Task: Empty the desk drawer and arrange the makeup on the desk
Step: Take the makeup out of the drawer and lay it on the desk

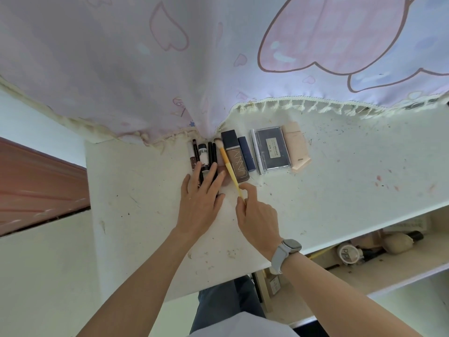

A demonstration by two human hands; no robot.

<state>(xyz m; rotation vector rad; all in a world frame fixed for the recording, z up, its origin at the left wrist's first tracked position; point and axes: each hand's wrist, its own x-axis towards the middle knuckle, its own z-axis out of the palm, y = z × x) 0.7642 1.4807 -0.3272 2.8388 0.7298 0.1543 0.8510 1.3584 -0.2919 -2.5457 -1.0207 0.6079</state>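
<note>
Right hand (pixel 255 215): thumb and forefinger pinch the tail end of a yellow-handled makeup brush (pixel 227 161); other fingers curled under. Brush lies slanted, pale bristles at the far end by the curtain hem, handle crossing the corner of a foundation bottle (pixel 235 159). Bottle: dark cap, tan body, "UNNY" printed lengthwise.

Left hand (pixel 202 190): fingers straight and spread, pressing flat on a cluster of black pencils (pixel 211 156) and a small tube (pixel 203 158) with black lettering, not readable.

Row continues rightward on the white desk (pixel 340 181): navy lipstick (pixel 246 153), silver wand (pixel 256 152), clear-cased dark palette (pixel 273 148) with a small illegible label, peach tube (pixel 295 145). All lie side by side near the curtain (pixel 145 69).

Grey watch (pixel 285 254) on the right wrist. Both forearms reach forward, bare. Open drawer (pixel 388 271) lower right holds a round jar and a large brush.
</note>
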